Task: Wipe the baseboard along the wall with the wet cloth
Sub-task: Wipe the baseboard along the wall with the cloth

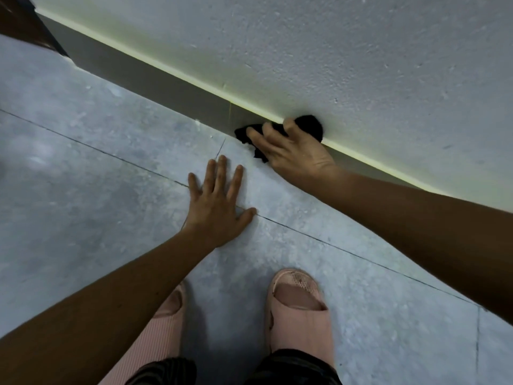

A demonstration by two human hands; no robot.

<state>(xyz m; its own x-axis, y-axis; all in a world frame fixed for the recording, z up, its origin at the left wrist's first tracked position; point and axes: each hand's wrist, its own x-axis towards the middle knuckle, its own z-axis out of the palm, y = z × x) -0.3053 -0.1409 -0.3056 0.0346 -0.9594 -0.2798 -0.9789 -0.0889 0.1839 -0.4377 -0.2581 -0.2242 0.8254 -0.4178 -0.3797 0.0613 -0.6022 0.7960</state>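
Two hands in play, one cloth, one long baseboard, two pink slippers. The right hand (294, 151) is up against the wall, fingers (273, 132) curled over a black cloth (308, 125) and gripping it, pressing it onto the grey baseboard (155, 76) right where the strip meets the floor. The cloth bunches out on both sides of the hand — a lump above the knuckles riding over the pale top edge of the baseboard, a ragged corner hanging down toward the floor.

The left hand (219, 207) is flat on the floor (83, 168), fingers spread wide, holding nothing, thumb resting on a thin dark joint line between tiles. It sits near the right hand but clear of the cloth.

Around them: the rough white wall (333, 51) above, a dark brown piece of furniture or door (25, 23) cut off at the top left corner — hard to say which. Down at the bottom edge, the right slipper (299, 309) shows in full with a worn, scuffed toe; the left slipper (166, 329) is largely hidden behind the left forearm. Dark clothing is cut off by the bottom edge. The right forearm covers a stretch of baseboard, and the palm side of the cloth cannot be seen.
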